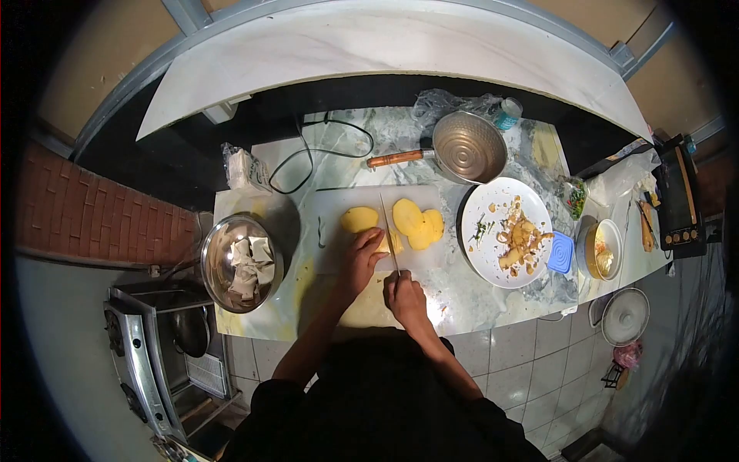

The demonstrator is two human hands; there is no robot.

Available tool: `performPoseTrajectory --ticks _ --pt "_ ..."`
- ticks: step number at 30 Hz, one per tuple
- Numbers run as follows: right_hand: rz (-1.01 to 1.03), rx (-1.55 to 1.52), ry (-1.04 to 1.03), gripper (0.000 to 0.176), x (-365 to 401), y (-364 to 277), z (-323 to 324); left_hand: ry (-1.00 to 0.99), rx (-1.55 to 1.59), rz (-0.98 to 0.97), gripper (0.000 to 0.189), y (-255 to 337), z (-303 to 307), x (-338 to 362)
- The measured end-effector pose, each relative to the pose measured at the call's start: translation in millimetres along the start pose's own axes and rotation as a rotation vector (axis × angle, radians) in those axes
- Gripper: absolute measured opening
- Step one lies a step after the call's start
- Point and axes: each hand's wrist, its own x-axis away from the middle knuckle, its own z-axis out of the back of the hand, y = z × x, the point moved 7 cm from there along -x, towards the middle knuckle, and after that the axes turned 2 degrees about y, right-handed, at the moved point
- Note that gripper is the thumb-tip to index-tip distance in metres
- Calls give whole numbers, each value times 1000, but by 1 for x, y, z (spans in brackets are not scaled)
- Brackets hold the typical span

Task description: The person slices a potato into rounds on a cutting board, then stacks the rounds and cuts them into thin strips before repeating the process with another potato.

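A white cutting board (331,202) lies on the marble-patterned counter in front of me. My right hand (406,296) is closed around the handle of a kitchen knife (389,231), whose blade points away from me across the board. Close to the blade's left side, my left hand (360,263) grips a piece of peeled potato (384,245), partly hidden by the fingers. Another peeled potato (359,219) rests just beyond that hand. To the right of the knife lie several yellow potato pieces (416,222), some overlapping.
Right of the board stands a white plate (479,260) with peelings. A steel bowl (212,281) holding pale pieces is at the left. Behind are a wooden-handled saucepan (469,148) and a black cable (308,154). Farther right are a blue lid (561,252) and a white bowl (613,231).
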Motion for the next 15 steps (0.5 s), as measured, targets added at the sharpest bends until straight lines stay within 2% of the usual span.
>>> performPoseTrajectory --ticks 5,15 --pt "35 -123 39 27 -2 -6 1 17 -16 -23 45 -4 0 3" --pt "53 -109 37 28 -2 -10 2 25 -21 -13 43 -11 -3 5"
